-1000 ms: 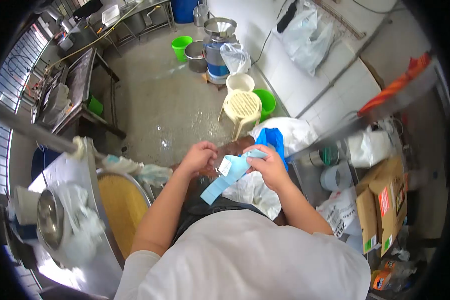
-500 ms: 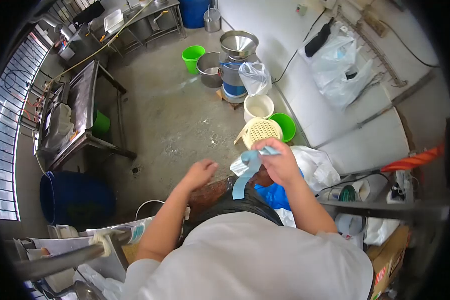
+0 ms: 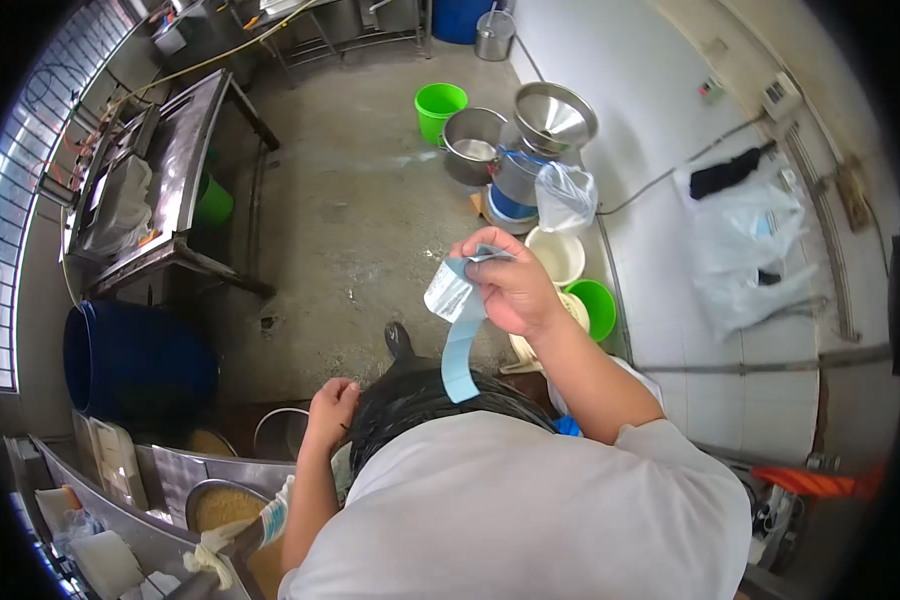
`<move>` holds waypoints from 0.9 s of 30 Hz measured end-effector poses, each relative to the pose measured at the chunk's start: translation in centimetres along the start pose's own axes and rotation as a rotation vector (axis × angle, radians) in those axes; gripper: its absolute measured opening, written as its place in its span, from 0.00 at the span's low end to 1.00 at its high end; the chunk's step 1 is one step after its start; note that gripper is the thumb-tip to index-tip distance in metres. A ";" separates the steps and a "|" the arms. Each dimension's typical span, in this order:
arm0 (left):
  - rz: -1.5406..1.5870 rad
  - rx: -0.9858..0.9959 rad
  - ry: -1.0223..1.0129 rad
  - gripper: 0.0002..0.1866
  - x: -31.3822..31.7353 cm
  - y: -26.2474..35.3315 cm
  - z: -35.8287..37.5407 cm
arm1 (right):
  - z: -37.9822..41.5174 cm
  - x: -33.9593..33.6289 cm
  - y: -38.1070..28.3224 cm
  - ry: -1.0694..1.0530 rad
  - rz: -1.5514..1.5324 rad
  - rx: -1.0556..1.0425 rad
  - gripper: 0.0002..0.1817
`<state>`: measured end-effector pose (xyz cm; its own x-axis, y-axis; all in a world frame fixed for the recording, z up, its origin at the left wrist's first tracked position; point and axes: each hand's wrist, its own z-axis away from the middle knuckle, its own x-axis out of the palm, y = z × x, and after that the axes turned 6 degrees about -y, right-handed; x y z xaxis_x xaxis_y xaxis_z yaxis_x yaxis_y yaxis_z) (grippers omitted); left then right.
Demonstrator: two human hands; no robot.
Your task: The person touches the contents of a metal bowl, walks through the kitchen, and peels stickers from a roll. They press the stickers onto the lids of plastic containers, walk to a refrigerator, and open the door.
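The right hand (image 3: 510,285) pinches a pale blue strip (image 3: 459,365) between thumb and fingers; the strip's tail curls down before a black apron (image 3: 400,400). The left hand (image 3: 332,408) is beside the apron, fingers half curled; whether it grips anything cannot be told. Beyond spreads a grey concrete-like floor (image 3: 320,220), marked with pale patches. A dark blue barrel (image 3: 150,360) sits to the left, a green bucket (image 3: 592,310) to the right, near a white tiled wall (image 3: 670,260). Farther on are a worn metal table (image 3: 185,150), a steel funnel (image 3: 555,115) atop a machine, and a steel pot (image 3: 470,150). Farthest, a lidded pail (image 3: 494,38) stands beside a blue drum (image 3: 460,20).
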<state>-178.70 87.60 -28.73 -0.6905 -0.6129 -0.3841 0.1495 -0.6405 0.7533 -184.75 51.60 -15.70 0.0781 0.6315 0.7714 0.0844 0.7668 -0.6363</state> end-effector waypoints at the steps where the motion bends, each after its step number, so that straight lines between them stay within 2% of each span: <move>1: -0.071 0.046 -0.016 0.17 -0.6 0.6 -0.7 | -1.6 -0.2 0.4 -0.008 0.001 0.010 0.13; 4: -0.114 0.097 0.031 0.17 -3.4 3.8 -3.4 | -7.9 -1.4 2.0 -0.045 0.015 0.046 0.14; 6: -0.017 0.089 0.053 0.16 -5.8 4.9 -6.4 | -12.4 -2.9 3.8 -0.096 0.071 0.039 0.14; 9: 0.134 0.295 -0.001 0.17 -9.9 6.0 -11.8 | -19.5 -4.7 6.3 -0.182 0.110 0.048 0.13; 10: 0.141 0.295 0.017 0.17 -11.3 6.5 -13.9 | -21.8 -4.9 7.1 -0.198 0.112 0.057 0.13; 12: 0.196 0.376 -0.114 0.21 -13.5 8.6 -17.8 | -26.6 -4.6 7.7 -0.248 0.238 0.039 0.12; 13: 0.218 0.362 -0.088 0.21 -14.5 9.7 -19.2 | -28.9 -4.3 8.3 -0.247 0.199 0.049 0.11; 15: 0.489 0.490 -0.198 0.24 -15.7 12.2 -21.4 | -33.2 -3.7 9.1 -0.343 0.217 0.071 0.12; 16: 0.499 0.485 -0.162 0.24 -16.4 13.1 -22.4 | -35.6 -3.2 9.3 -0.431 0.235 0.054 0.12; 18: 0.949 0.494 -0.270 0.28 -18.2 14.6 -24.7 | -40.0 -2.0 10.1 -0.485 0.250 0.091 0.12; 19: 1.014 0.474 -0.246 0.24 -19.0 15.0 -25.8 | -42.2 -1.6 10.7 -0.544 0.282 0.083 0.11; 22: 1.106 0.432 -0.142 0.19 -21.5 14.0 -29.1 | -48.8 -1.4 13.0 -0.700 0.349 0.110 0.06; 23: 1.121 0.423 -0.100 0.19 -22.3 13.9 -29.9 | -50.9 -1.1 13.7 -0.764 0.360 0.142 0.06; 25: 1.250 0.464 0.061 0.13 -24.4 14.1 -31.5 | -55.4 -0.9 15.0 -0.860 0.344 0.198 0.07; 27: 1.278 0.483 0.186 0.10 -26.5 14.4 -33.0 | -59.6 -0.9 16.0 -1.002 0.468 0.239 0.12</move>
<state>-134.89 79.38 -25.29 -0.1504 -0.7248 0.6723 0.3179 0.6085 0.7271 -124.28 56.46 -26.95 -0.7884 0.5870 0.1840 0.0553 0.3656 -0.9291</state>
